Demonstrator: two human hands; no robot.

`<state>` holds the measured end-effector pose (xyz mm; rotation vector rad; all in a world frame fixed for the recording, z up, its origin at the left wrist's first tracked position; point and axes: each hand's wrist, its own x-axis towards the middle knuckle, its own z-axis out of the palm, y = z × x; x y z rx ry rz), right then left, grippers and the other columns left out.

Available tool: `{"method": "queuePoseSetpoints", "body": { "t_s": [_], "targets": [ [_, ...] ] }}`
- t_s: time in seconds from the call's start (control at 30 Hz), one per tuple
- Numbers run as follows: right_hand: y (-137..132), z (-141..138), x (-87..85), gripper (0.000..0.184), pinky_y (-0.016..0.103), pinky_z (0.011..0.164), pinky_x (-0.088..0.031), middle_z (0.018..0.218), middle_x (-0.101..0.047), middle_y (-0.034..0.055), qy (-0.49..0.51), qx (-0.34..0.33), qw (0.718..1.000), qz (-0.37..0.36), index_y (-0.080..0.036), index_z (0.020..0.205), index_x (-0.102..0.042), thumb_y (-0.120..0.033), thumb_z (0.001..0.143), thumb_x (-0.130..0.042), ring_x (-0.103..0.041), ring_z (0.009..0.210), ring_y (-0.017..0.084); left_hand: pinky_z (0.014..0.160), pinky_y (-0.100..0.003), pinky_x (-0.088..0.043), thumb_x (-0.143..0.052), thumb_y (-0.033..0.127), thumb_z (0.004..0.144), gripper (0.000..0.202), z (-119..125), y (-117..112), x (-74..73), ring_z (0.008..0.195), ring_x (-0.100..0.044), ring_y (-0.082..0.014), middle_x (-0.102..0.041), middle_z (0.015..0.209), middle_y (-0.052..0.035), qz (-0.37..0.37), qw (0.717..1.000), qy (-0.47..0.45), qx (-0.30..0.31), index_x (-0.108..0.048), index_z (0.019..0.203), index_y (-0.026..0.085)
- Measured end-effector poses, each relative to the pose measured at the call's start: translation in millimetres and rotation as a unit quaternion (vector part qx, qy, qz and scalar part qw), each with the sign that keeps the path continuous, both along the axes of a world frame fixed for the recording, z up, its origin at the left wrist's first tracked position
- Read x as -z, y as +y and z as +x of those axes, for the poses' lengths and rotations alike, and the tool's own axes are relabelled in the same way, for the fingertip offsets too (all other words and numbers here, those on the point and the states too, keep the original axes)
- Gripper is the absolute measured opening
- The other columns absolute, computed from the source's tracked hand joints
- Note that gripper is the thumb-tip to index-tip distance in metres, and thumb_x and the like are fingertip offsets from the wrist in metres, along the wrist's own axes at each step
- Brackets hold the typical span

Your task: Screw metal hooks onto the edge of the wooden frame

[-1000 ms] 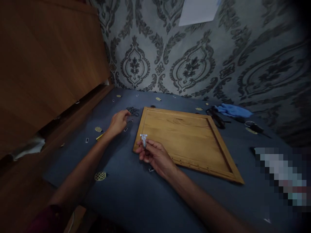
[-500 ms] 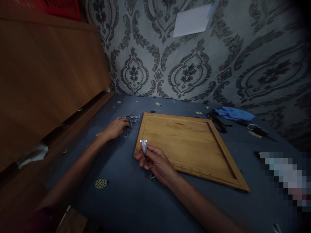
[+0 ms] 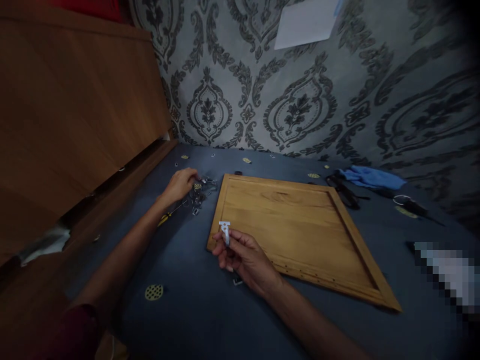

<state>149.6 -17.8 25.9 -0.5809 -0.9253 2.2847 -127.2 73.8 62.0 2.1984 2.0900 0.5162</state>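
Note:
My right hand (image 3: pixel 243 257) is closed, pinching a small white T-shaped clip (image 3: pixel 224 231) upright over the near left corner of a wooden framed panel (image 3: pixel 296 225) that lies flat on the blue cloth (image 3: pixel 195 305). My left hand (image 3: pixel 181 184) reaches out to the left of the panel, fingers curled on a heap of small dark metal clips (image 3: pixel 200 191). What the fingertips grip I cannot make out.
A wooden board (image 3: pixel 75 100) leans along the left. Patterned wallpaper with a white sheet (image 3: pixel 305 22) rises behind. Dark scissors (image 3: pixel 345 192), a blue rag (image 3: pixel 371 176) and a tool (image 3: pixel 412 205) lie at the far right. Small yellow discs (image 3: pixel 154 292) and clips dot the cloth.
My left hand has shifted a little over the clip heap and stirred it. My right hand keeps the white clip, nearly still. The view has drifted slightly.

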Motion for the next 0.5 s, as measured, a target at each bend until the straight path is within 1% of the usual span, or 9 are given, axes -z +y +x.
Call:
{"method": "queuePoseSetpoints", "body": {
  "t_s": [0.03,0.07,0.1,0.13,0.23,0.33,0.5],
  "targets": [
    [0.4,0.7,-0.1,0.045,0.018,0.046,-0.042,0.071,-0.076,0.0028,0.002,-0.003,1.000,-0.002,-0.016,0.090,-0.078,-0.052,0.069,-0.096,-0.065,0.051,0.009,0.109,-0.040,-0.051,-0.048,0.015,0.100,0.031,1.1,10.0,2.1,0.120,-0.064,-0.0240,-0.072,0.122,-0.0090,-0.003,1.000,0.004,-0.004,-0.072,0.118,0.018],
    [0.8,1.5,-0.3,0.045,0.018,0.046,-0.042,0.072,-0.077,0.0033,0.004,-0.006,1.000,-0.003,-0.016,0.090,-0.078,-0.052,0.069,-0.096,-0.065,0.050,0.009,0.109,-0.043,-0.053,-0.053,0.020,0.102,0.027,1.6,19.6,4.7,0.123,-0.063,-0.0252,-0.069,0.128,-0.0100,-0.010,1.000,0.010,-0.010,-0.070,0.123,0.018],
    [1.1,2.3,-0.5,0.045,0.018,0.045,-0.042,0.072,-0.077,0.0038,0.006,-0.009,1.000,-0.004,-0.016,0.090,-0.079,-0.052,0.069,-0.095,-0.066,0.050,0.009,0.106,-0.046,-0.055,-0.059,0.029,0.103,0.028,1.4,28.3,7.6,0.122,-0.064,-0.0258,-0.067,0.132,-0.0111,-0.021,1.000,0.015,-0.015,-0.067,0.127,0.018],
    [1.4,3.0,-0.6,0.045,0.018,0.045,-0.042,0.073,-0.078,0.0041,0.008,-0.011,1.000,-0.005,-0.016,0.091,-0.079,-0.052,0.070,-0.095,-0.066,0.050,0.009,0.102,-0.048,-0.058,-0.065,0.037,0.102,0.035,0.5,35.9,10.3,0.119,-0.066,-0.0255,-0.065,0.134,-0.0116,-0.034,0.999,0.019,-0.019,-0.064,0.131,0.017],
    [1.8,3.8,-0.4,0.043,0.017,0.044,-0.041,0.073,-0.078,0.0041,0.014,-0.016,1.000,-0.009,-0.017,0.090,-0.079,-0.051,0.070,-0.095,-0.067,0.051,0.009,0.098,-0.047,-0.061,-0.067,0.041,0.101,0.041,-6.6,49.6,15.1,0.116,-0.067,-0.0249,-0.064,0.135,-0.0119,-0.068,0.997,0.025,-0.020,-0.061,0.134,0.016],
    [2.1,3.3,0.1,0.042,0.017,0.044,-0.041,0.072,-0.077,0.0034,0.019,-0.019,1.000,-0.011,-0.017,0.090,-0.079,-0.051,0.071,-0.095,-0.067,0.050,0.009,0.098,-0.047,-0.061,-0.066,0.040,0.101,0.040,-15.5,49.8,13.3,0.116,-0.067,-0.0250,-0.064,0.134,-0.0118,-0.087,0.996,0.018,-0.017,-0.062,0.134,0.016],
    [2.2,3.4,0.7,0.038,0.017,0.046,-0.044,0.073,-0.078,0.0041,0.019,-0.020,1.000,-0.012,-0.016,0.091,-0.080,-0.047,0.073,-0.095,-0.067,0.051,0.009,0.098,-0.047,-0.061,-0.066,0.040,0.101,0.039,-24.0,36.3,8.1,0.115,-0.067,-0.0246,-0.065,0.132,-0.0114,-0.095,0.995,-0.011,-0.008,-0.063,0.132,0.016]
  ]
}}
